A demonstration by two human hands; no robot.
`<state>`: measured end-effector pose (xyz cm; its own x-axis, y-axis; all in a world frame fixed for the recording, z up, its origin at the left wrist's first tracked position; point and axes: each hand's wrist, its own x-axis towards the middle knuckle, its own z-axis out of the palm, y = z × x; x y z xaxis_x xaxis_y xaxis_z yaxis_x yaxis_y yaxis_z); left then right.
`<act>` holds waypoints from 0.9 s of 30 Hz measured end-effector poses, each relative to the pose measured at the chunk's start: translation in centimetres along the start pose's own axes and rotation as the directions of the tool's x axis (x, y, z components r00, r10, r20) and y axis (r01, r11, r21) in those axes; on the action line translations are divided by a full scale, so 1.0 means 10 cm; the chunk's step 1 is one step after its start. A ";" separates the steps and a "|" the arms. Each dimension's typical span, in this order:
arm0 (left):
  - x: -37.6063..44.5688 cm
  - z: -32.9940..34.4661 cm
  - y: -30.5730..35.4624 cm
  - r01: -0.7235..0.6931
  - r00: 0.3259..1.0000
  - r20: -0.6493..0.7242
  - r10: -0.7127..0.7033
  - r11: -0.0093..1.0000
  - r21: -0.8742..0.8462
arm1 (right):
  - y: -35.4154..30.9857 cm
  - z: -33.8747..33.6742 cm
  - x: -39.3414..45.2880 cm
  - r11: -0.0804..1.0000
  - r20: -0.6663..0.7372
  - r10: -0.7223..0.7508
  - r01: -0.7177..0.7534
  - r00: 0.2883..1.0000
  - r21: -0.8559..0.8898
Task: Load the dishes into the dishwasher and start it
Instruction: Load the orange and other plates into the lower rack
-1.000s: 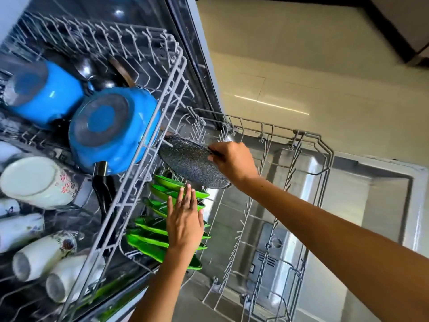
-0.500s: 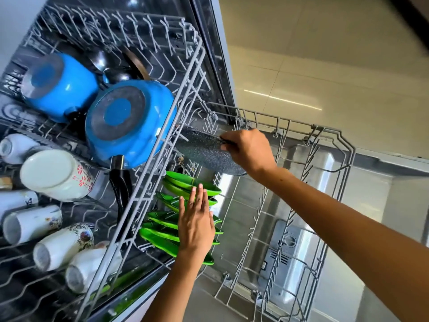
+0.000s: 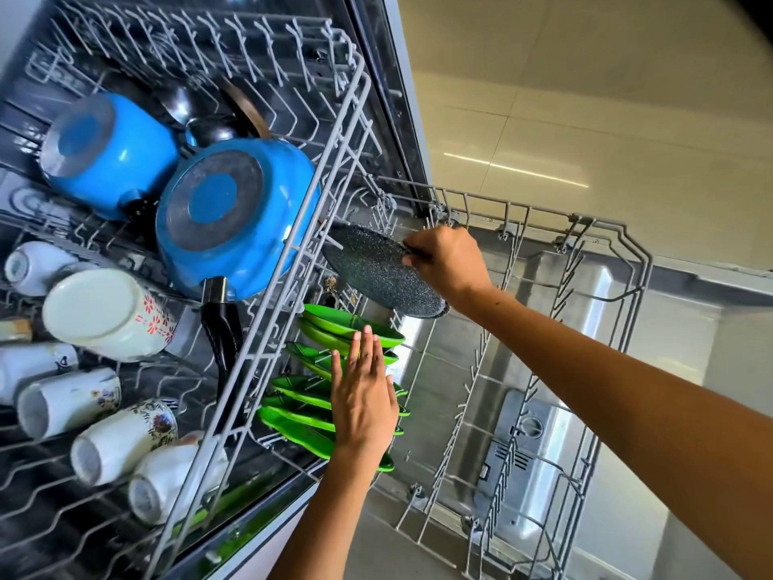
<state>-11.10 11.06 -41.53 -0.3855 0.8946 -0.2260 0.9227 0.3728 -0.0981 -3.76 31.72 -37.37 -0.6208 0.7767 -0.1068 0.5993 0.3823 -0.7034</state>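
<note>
**Speckled pan poised over the lower rack, beyond the green plates**

Seemingly mid-placement, the head view showed the right hand point(image 3: 449, 265) clenched around the rim of a dark speckled pan point(image 3: 382, 276), near where its handle would be, though the fingers hid that spot. The pan's disc ran away from the grip toward the upper rack point(image 3: 334, 169), tilted, its far edge just beside that rack's front wire. It hung above the lower rack point(image 3: 602, 261), at the far end of the row of green plates point(image 3: 318, 395) already standing in the tines. The left hand point(image 3: 364, 403) lay flat, fingers straight, resting against the plates' edges and gripping nothing. The right hand was plainly the nearer to the free tines behind the plates. Judging from this, the pan needed to tip on edge and drop into a slot there, with the left hand steadying the row.
</note>
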 end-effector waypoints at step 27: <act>0.05 -0.24 0.02 -0.047 0.986 0.159 0.059 0.996 -0.078 | 0.06 0.29 -0.09 0.990 0.301 0.109 -0.078 0.947 -0.113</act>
<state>-11.14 12.21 -39.35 -0.3259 0.8646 -0.3823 0.9373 0.3482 -0.0115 -4.31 29.80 -39.79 -0.6747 0.6270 -0.3895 0.6994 0.3745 -0.6088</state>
